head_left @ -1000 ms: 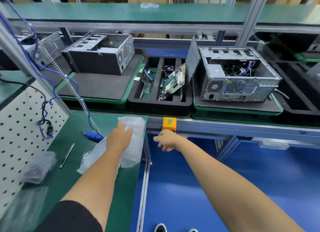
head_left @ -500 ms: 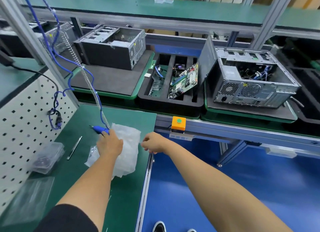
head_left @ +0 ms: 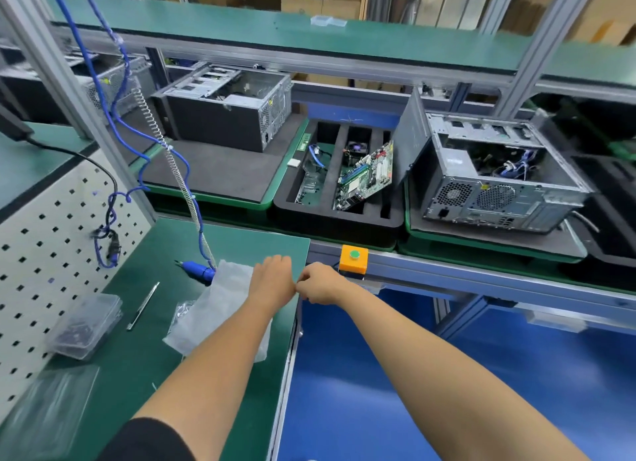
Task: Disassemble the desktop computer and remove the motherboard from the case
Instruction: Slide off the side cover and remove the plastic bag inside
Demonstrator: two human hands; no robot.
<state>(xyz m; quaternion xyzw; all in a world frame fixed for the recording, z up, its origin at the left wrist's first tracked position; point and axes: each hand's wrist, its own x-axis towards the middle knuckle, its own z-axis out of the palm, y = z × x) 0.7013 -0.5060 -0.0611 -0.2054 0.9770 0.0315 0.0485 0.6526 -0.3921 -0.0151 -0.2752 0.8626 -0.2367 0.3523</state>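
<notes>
- Left hand (head_left: 273, 281) laid on the clear plastic bag (head_left: 220, 309), back up, just left of the orange button box (head_left: 353, 260); fingers hidden from this angle, so whether pressing flat or pinching the bag cannot be told. Probably steadying the bag so it can be opened or picked from.
- Right hand (head_left: 320, 285) close against the left, below and just left of the button box, fingers curled inward as if pinching something small at the bag's edge; nothing visibly held, so grip not certain.
- Blue electric screwdriver (head_left: 196, 269) lying left of the button box, tethered by a coiled cord from above, likely parked within reach for the screws.
- Open computer case (head_left: 499, 181) on a green tray beyond and right of the button box, cables inside, untouched; presumably the unit awaiting disassembly.
- Loose motherboard (head_left: 368, 178) propped in a black foam tray (head_left: 337, 219) directly behind the button box; a second, emptier case (head_left: 223, 112) beyond and left.
- Green mat bench (head_left: 144, 340) left of the button box, with a pegboard (head_left: 41, 254) wall, a clear lidded box (head_left: 86, 326) and a slim metal tool (head_left: 142, 305); blue floor below; cardboard boxes far behind.
</notes>
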